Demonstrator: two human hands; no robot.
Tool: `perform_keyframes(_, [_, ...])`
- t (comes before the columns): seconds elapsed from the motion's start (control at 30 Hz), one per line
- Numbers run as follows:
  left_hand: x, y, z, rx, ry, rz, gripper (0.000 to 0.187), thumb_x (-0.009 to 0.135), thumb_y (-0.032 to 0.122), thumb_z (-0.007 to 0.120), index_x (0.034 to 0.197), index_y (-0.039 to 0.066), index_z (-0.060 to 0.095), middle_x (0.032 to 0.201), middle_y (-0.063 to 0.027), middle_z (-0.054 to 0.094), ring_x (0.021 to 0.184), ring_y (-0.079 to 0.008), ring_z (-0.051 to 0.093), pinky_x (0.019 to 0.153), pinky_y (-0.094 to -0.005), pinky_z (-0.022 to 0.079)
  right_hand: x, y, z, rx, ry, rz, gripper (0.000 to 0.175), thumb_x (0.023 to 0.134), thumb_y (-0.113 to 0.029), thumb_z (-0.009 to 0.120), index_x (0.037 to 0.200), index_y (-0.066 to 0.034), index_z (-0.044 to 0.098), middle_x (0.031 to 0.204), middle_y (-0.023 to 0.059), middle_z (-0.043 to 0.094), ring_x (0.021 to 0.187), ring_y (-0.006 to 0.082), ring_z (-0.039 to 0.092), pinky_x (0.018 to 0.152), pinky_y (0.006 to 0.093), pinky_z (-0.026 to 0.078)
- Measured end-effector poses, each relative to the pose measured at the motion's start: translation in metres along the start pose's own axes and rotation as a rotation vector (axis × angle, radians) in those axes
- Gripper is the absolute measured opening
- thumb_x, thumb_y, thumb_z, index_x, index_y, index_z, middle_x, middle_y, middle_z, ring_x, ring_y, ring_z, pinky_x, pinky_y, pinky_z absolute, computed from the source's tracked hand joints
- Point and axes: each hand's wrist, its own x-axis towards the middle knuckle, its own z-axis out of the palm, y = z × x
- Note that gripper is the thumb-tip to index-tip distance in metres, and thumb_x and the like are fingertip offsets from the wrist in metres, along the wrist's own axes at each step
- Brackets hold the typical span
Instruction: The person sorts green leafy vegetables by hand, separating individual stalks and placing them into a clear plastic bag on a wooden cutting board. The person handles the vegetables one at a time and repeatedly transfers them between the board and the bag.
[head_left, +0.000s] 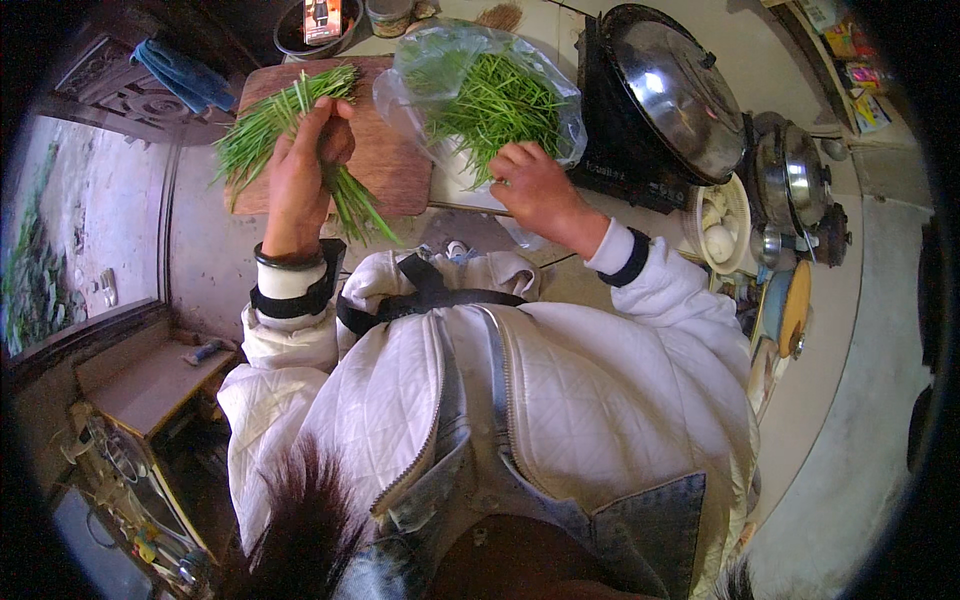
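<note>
My left hand (304, 161) is closed around a bunch of garlic chives (352, 199), whose green ends poke out below the fist. More chives (281, 112) lie just beyond it on a reddish-brown wooden cutting board (401, 161). To the right, a clear plastic bag (427, 56) lies open with a loose heap of chives (506, 101) inside. My right hand (536, 187) is at the near edge of that heap, its fingers curled inward and a bit of green showing by the thumb. The fingertips are partly hidden.
A phone (322, 21) leans in a dark bowl (296, 41) behind the board. Right of the bag stands a black cooker (630, 184) under a large lidded pan (667, 90). Farther right are a basket (739, 240) of whitish round items and several stacked pots (799, 176).
</note>
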Motion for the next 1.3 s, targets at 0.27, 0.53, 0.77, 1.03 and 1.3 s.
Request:
perform_keyframes(0.27, [0.001,-0.007,0.022,0.002,-0.121,-0.058,0.025,0.097,0.022,0.049,0.083,0.003,0.057,0.059,0.0039,0.038,0.054,-0.0079,0.035,0.052,-0.0233,0.028,0.018,0.029,-0.081,0.717,0.547,0.396,0.007,0.086,-0.007,0.063,0.091,-0.0026,0.066,0.085,0.0053,0.065,0.079,0.0169,0.06,0.075,0.0287,0.047])
perform_keyframes(0.53, [-0.002,0.01,0.064,0.321,-0.254,-0.108,0.02,0.089,0.021,0.065,0.099,0.004,0.069,0.065,0.0079,0.048,0.055,-0.0028,0.037,0.05,-0.0197,0.027,0.045,0.031,-0.108,1.108,0.418,0.441,0.018,0.092,-0.014,0.057,0.096,0.0009,0.066,0.087,0.0045,0.066,0.079,0.01,0.06,0.076,0.0234,0.046])
perform_keyframes(0.77, [0.001,0.004,0.079,0.368,-0.318,-0.151,0.016,0.086,0.013,0.067,0.099,0.004,0.067,0.069,0.0059,0.055,0.055,-0.0028,0.041,0.049,-0.0195,0.028,0.056,0.024,-0.095,1.13,0.369,0.392,0.018,0.092,-0.012,0.056,0.098,0.0024,0.065,0.086,0.004,0.065,0.079,0.0085,0.057,0.074,0.0226,0.045])
perform_keyframes(1.03, [0.004,-0.001,0.077,0.345,-0.225,-0.145,0.012,0.085,0.013,0.068,0.093,0.004,0.068,0.067,0.0051,0.056,0.054,-0.0031,0.042,0.049,-0.02,0.03,0.054,0.015,-0.087,0.947,0.301,0.384,0.012,0.087,-0.008,0.065,0.093,0.0028,0.064,0.081,0.0008,0.063,0.077,0.005,0.056,0.069,0.0203,0.046])
perform_keyframes(1.3, [0.005,-0.003,0.065,0.354,-0.254,-0.122,0.01,0.086,0.011,0.065,0.091,0.004,0.068,0.069,0.004,0.057,0.058,-0.0038,0.044,0.052,-0.0212,0.032,0.047,0.031,-0.094,0.652,0.704,0.451,0.01,0.086,-0.011,0.066,0.088,-0.0008,0.066,0.08,0.0004,0.066,0.073,0.0041,0.057,0.068,0.0214,0.047])
